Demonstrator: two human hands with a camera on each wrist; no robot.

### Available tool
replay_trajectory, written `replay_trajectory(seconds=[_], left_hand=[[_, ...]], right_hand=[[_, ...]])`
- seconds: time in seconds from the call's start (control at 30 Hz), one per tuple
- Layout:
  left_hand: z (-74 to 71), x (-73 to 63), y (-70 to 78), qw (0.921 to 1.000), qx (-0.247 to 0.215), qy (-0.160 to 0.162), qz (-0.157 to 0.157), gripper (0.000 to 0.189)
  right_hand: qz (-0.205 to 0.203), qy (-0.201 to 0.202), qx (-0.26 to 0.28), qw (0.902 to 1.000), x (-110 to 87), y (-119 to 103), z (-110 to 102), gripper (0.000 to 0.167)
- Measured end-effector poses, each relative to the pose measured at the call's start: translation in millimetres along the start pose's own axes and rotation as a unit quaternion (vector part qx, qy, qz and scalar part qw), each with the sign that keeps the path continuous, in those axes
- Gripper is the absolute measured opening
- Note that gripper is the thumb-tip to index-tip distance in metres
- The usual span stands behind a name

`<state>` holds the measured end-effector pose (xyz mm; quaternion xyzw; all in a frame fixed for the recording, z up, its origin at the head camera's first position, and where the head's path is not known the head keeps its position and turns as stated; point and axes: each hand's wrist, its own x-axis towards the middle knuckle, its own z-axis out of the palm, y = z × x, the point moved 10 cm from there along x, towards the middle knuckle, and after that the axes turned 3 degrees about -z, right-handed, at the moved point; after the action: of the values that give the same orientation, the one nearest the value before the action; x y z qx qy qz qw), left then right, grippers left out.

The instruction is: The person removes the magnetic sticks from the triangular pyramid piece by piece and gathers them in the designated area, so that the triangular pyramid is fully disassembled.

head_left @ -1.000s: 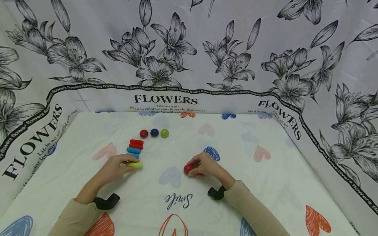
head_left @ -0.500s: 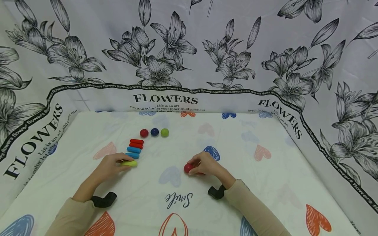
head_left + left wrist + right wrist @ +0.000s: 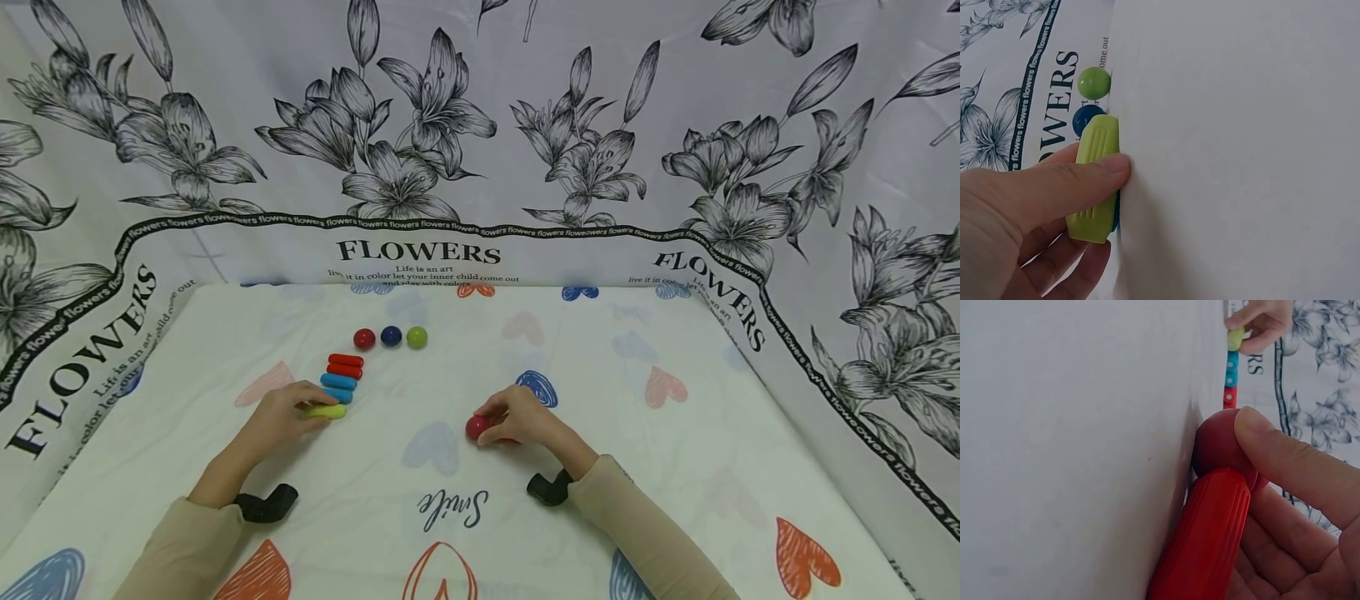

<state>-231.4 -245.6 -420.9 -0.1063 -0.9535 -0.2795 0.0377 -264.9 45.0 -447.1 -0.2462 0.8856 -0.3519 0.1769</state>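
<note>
My left hand (image 3: pixel 279 423) pinches a yellow-green ridged plastic stick (image 3: pixel 1098 140) between thumb and fingers. It lies at the near end of a row, beside two blue sticks (image 3: pixel 339 382) and, beyond them, two red sticks (image 3: pixel 346 360). Thumb and fingers of my right hand (image 3: pixel 525 418) grip a dark red ball (image 3: pixel 476 427) on the cloth. In the right wrist view a red ridged stick (image 3: pixel 1202 540) extends from beside that ball, under the hand; whether the two are joined I cannot tell.
Behind the row stand a red ball (image 3: pixel 364 338), a dark blue ball (image 3: pixel 391 336) and a green ball (image 3: pixel 417 337). A white heart-print cloth (image 3: pixel 600 533) covers the table. Flower-print fabric (image 3: pixel 495 192) rises at the back and sides. Black bands (image 3: pixel 268 503) stick out at both wrists.
My left hand has moved left and slightly away from me with the yellow-green stick, bringing it up beside the nearer blue stick. The right hand stays put on the red ball.
</note>
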Motion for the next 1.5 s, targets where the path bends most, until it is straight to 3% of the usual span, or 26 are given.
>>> replay_trajectory(seconds=[0.3, 0.67, 1.03, 1.27, 1.5], left_hand=[[-0.5, 2.1, -2.1, 0.9998, 0.014, 0.01, -0.003, 0.024], [-0.8, 3.1, 3.0, 0.999, 0.03, 0.025, 0.019, 0.024], [-4.4, 2.1, 15.4, 0.9958, 0.038, 0.056, 0.062, 0.024], [-3.3, 2.2, 20.9, 0.9971, 0.024, 0.05, 0.052, 0.024], [-2.4, -0.3, 41.3, 0.9968, -0.004, 0.056, 0.057, 0.023]], right_hand=[[-0.005, -0.001, -0.003, 1.0, 0.0, -2.1, 0.6, 0.032], [-0.007, -0.007, 0.003, 0.9999, 1.2, 0.1, 2.3, 0.032], [-0.004, -0.018, 0.007, 0.9998, 5.2, 1.6, 0.9, 0.032], [0.003, -0.017, 0.01, 0.9998, 5.3, 2.2, 0.2, 0.032], [0.0, -0.017, 0.019, 0.9997, 5.1, 3.3, -0.3, 0.031]])
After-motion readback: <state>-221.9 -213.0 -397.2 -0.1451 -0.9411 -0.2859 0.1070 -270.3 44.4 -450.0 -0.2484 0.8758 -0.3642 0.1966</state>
